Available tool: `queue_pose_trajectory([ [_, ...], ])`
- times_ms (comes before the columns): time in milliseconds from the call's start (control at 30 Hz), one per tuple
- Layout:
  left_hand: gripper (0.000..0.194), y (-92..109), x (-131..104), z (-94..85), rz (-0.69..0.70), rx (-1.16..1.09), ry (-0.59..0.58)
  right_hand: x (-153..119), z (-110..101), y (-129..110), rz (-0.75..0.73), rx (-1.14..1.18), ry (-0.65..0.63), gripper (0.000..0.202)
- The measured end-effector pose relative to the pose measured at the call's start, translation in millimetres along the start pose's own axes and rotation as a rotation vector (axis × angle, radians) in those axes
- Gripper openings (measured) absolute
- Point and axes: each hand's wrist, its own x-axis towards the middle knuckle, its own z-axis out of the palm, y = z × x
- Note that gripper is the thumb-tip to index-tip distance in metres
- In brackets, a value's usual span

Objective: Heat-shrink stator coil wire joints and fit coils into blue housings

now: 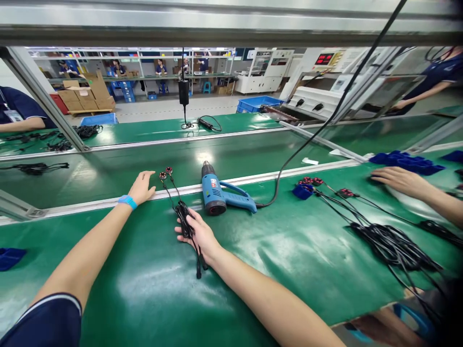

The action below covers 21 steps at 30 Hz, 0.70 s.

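While both arms stretch over the green bench point(144, 289), the scene reads so:
Right hand point(198, 234): grip closed loosely around a black cable bundle point(183, 215), pinning it to the mat.
Cable bundle: lies mid-bench; its two red-tipped ends point(166, 173) reach the metal rail point(108, 202).
Left hand point(142, 187): flat, fingers spread, holding nothing, resting on the rail.
Handling well: best kept gathered at the coil, so the thin leads do not snag.
Edges: blue heat gun point(220, 195) just beside the bundle; another person's hand point(396, 179) and a cable pile point(390, 243) well apart.
Open room: bare mat toward the near edge.
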Motion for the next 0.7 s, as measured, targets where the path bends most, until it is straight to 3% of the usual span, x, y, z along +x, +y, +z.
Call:
queue_pose_trajectory([
  [100, 0.062, -14.2, 35.1, 18.6, -0.016, 0.033, -0.075, -3.6, 0.7, 2.6, -0.049, -0.011, 0.049, 0.067],
  [233, 0.050, -4.5, 71.3, 38.1, 0.028, 0.069, -0.176, -8.8, -2.4, 3.9, -0.100, 0.002, 0.079, 0.072],
  [433, 0.039, 10.2, 105.6, 42.6, 0.041, 0.184, -0.306, -10.1, -8.9, 3.0, -0.194, -0.018, 0.152, 0.081],
  [567, 0.039, 16.1, 93.2, 18.0, 0.050, 0.273, -0.347, -26.7, -21.3, -8.2, -0.221, -0.124, 0.117, 0.078],
  [700, 0.039, 28.0, 30.0, -16.5, 0.058, 0.328, -0.337, -61.5, -58.1, -37.9, -0.218, -0.384, 0.074, 0.072],
])
